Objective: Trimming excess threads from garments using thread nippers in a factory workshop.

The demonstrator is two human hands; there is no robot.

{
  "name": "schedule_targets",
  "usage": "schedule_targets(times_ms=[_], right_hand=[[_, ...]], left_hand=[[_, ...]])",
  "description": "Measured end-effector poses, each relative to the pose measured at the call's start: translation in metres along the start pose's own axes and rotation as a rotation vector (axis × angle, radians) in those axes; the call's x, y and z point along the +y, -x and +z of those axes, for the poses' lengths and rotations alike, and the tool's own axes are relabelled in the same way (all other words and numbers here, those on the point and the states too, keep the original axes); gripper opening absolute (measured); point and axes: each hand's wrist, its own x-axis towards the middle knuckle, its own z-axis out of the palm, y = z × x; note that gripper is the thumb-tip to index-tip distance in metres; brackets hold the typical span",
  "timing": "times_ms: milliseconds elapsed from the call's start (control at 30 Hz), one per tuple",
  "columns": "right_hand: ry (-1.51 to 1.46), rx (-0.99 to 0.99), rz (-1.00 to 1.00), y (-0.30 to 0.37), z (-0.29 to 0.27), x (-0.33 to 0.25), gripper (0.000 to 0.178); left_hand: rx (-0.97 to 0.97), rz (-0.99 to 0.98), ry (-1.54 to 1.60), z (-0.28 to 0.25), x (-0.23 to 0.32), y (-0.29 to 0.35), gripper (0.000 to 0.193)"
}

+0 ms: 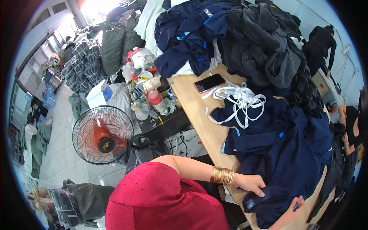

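Observation:
A navy blue garment [281, 153] lies spread and rumpled on a light wooden table [188, 101]. My left hand [251, 184], with gold bangles on the wrist and a ring, is closed on a fold of its near part. At the lower right my right hand [293, 209] rests close by the same cloth. Its fingers are closed around a small blue thing [296, 207], mostly hidden, whose kind I cannot make out. A bundle of white tape [239, 100] lies loosely tangled at the garment's far side.
A phone [209, 83] lies near the far edge. Beyond it rise piles of navy clothes [191, 34] and dark grey clothes [264, 46]. A black-and-orange fan [103, 134] stands left of the table. Other people [320, 48] are at the right.

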Motion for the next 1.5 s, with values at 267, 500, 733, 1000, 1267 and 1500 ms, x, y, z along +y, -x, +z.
schedule_targets(times_ms=[267, 500, 733, 1000, 1267, 1500], right_hand=[[-0.192, -0.262, 0.209, 0.108, 0.045, -0.057, 0.037], [-0.098, -0.252, 0.291, 0.106, 0.024, -0.084, 0.042], [-0.086, -0.078, -0.11, 0.118, 0.045, -0.079, 0.058], [-0.116, 0.033, 0.023, 0.12, 0.053, -0.075, 0.035], [-0.259, -0.056, 0.278, 0.118, 0.037, -0.09, 0.024], [-0.342, 0.027, 0.324, 0.115, 0.037, -0.088, 0.022]], left_hand=[[0.271, -0.131, 0.795, 0.006, 0.006, -0.013, 0.017], [0.267, -0.172, 0.999, 0.005, -0.008, -0.005, 0.02], [0.201, -0.133, 0.898, 0.016, -0.002, 0.006, 0.03], [0.206, -0.116, 0.888, 0.02, -0.003, 0.001, 0.019], [0.229, -0.135, 0.698, 0.027, -0.005, 0.009, 0.02], [0.273, -0.126, 0.391, 0.03, -0.008, 0.014, 0.021]])
